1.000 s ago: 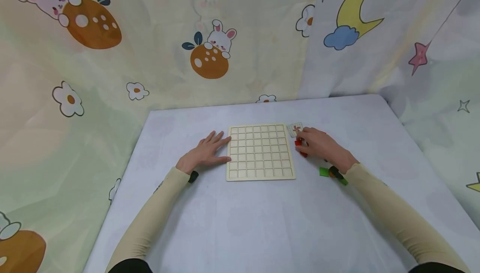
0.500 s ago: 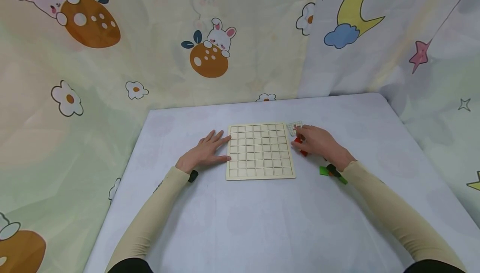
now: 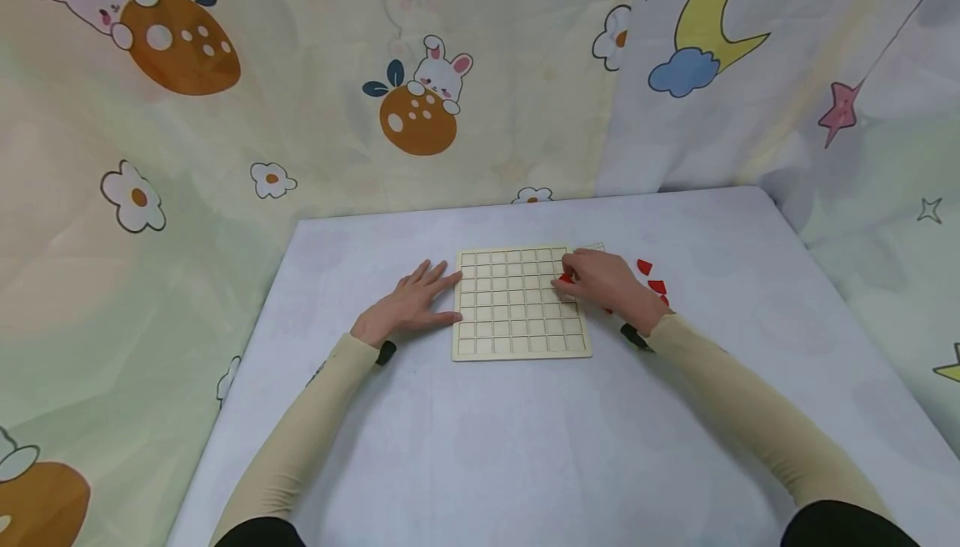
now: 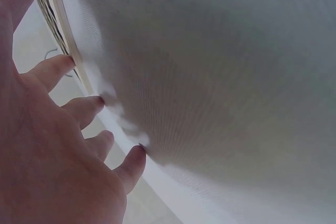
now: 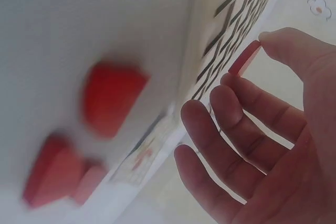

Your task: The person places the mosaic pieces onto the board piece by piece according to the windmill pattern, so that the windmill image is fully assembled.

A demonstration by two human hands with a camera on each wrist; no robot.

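A square pale wooden board (image 3: 517, 305) with a grid of small cells lies on the table. Fingers spread, my left hand (image 3: 408, 303) rests on the tabletop at its left edge; thumb and index finger touch the board's rim, as the left wrist view (image 4: 58, 150) also shows. Over the board's right side, my right hand (image 3: 611, 284) pinches a small flat red piece (image 5: 245, 59) between thumb and index finger. Its other fingers are loosely bent and hold nothing. Loose red pieces (image 3: 657, 286) lie right of that hand; several appear blurred in the right wrist view.
A small card with a grid and red pattern (image 5: 139, 156) lies by the board's upper right corner, mostly covered by my right hand in the head view. A white cloth (image 3: 480, 447) covers the table. A printed curtain (image 3: 300, 72) hangs behind it.
My right hand has moved left from the loose red pieces to over the board, carrying one red piece. The green pieces have gone behind the right forearm. My left hand stays put.
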